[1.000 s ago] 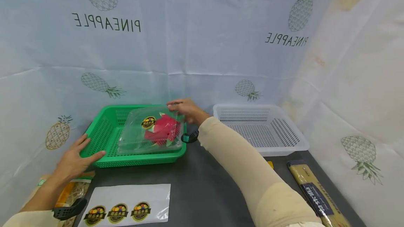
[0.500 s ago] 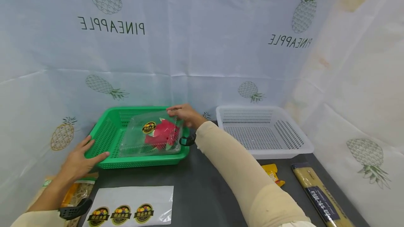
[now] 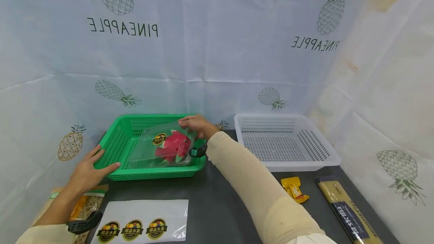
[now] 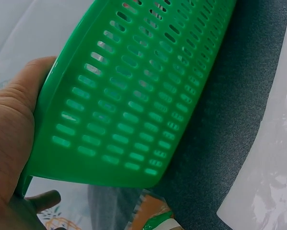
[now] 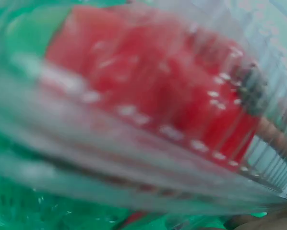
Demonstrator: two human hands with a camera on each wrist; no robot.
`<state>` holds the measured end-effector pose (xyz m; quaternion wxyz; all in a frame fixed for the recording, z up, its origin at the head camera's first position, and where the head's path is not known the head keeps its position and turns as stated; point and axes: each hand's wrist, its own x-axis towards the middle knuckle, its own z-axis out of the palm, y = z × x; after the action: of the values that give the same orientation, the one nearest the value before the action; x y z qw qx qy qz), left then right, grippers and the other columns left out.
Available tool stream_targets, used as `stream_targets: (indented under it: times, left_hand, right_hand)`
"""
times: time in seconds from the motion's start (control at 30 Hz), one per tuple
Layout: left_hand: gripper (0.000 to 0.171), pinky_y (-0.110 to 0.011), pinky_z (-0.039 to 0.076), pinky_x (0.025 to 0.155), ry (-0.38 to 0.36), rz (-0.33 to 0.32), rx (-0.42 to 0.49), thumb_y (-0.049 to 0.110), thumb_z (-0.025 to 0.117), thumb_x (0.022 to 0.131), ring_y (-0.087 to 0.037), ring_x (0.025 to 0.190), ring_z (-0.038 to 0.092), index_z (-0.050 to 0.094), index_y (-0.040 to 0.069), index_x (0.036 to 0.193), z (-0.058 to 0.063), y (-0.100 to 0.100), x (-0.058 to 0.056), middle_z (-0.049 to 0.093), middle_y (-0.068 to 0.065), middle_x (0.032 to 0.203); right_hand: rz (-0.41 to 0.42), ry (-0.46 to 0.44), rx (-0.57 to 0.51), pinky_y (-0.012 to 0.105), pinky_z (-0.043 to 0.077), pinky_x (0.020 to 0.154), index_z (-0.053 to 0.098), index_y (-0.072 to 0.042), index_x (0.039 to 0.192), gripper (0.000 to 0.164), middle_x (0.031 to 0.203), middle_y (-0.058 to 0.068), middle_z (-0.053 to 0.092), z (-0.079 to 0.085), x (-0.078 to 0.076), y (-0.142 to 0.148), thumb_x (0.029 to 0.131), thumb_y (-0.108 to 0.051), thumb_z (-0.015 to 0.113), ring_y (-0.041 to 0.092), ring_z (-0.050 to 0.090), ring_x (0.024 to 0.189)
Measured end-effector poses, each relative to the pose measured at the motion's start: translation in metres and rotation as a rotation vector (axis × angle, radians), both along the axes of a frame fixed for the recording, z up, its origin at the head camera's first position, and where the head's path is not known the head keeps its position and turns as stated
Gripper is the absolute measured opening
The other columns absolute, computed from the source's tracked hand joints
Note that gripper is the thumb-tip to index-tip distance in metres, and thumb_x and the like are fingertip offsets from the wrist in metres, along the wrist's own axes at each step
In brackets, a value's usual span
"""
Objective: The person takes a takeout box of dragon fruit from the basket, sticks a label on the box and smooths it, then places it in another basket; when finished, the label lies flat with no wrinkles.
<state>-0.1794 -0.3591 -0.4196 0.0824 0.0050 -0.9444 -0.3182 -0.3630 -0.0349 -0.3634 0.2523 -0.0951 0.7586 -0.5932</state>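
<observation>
A green plastic basket stands at the left of the dark table. At its left end my left hand grips the rim. In the left wrist view that hand lies along the edge of the perforated side. My right hand holds the far right edge of a clear plastic clamshell box, which sits tilted inside the basket. A red dragon fruit shows through the lid, beside a round black and gold sticker. The right wrist view is blurred, with the dragon fruit behind clear plastic.
A white basket stands at the right. In front of it lie a yellow packet and a pasta bag. A sheet with three stickers lies at front left, beside a food bag partly under the left arm.
The right hand has shifted slightly with the clamshell box, whose right side sits lower in the basket. The right forearm has moved left, uncovering the yellow packet. The left hand keeps its grip.
</observation>
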Motion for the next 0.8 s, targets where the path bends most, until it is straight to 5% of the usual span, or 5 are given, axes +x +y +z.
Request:
stream_targets:
  times: [0.23,0.4,0.57,0.8]
  left_hand:
    - [0.091,-0.074,0.022,0.088,-0.006,0.001,0.015,0.043,0.063,0.092,-0.06,0.132,0.007,0.019,-0.015,0.145,0.0,0.0,-0.001,0.001,-0.028,0.155]
    - [0.091,-0.074,0.021,0.089,-0.011,-0.002,0.019,0.043,0.063,0.092,-0.059,0.132,0.006,0.018,-0.015,0.146,0.001,0.0,-0.002,0.001,-0.029,0.155]
    - [0.092,-0.074,0.021,0.089,-0.024,0.006,0.03,0.043,0.063,0.092,-0.06,0.132,0.006,0.017,-0.015,0.146,0.001,-0.001,-0.001,0.0,-0.028,0.155]
    - [0.092,-0.074,0.02,0.09,-0.025,0.013,0.029,0.044,0.063,0.092,-0.06,0.132,0.005,0.017,-0.015,0.146,0.001,0.0,-0.001,0.001,-0.029,0.155]
  right_hand:
    - [-0.093,0.018,-0.063,0.055,0.042,0.091,0.07,-0.017,0.119,0.026,0.113,0.003,0.063,-0.013,0.007,-0.007,0.095,-0.025,0.064,0.037,0.049,0.119]
    - [-0.109,0.057,-0.056,0.056,0.037,0.097,0.068,-0.017,0.12,0.028,0.124,0.003,0.058,-0.017,0.013,-0.014,0.095,-0.028,0.064,0.033,0.045,0.124]
    - [-0.067,0.048,-0.035,0.06,0.031,0.1,0.059,-0.019,0.132,0.044,0.143,0.006,0.043,-0.016,0.018,-0.023,0.092,-0.033,0.068,0.033,0.035,0.134]
    - [-0.05,0.027,-0.022,0.061,0.032,0.099,0.046,-0.018,0.143,0.064,0.149,0.008,0.034,-0.014,0.024,-0.031,0.088,-0.033,0.073,0.033,0.033,0.135]
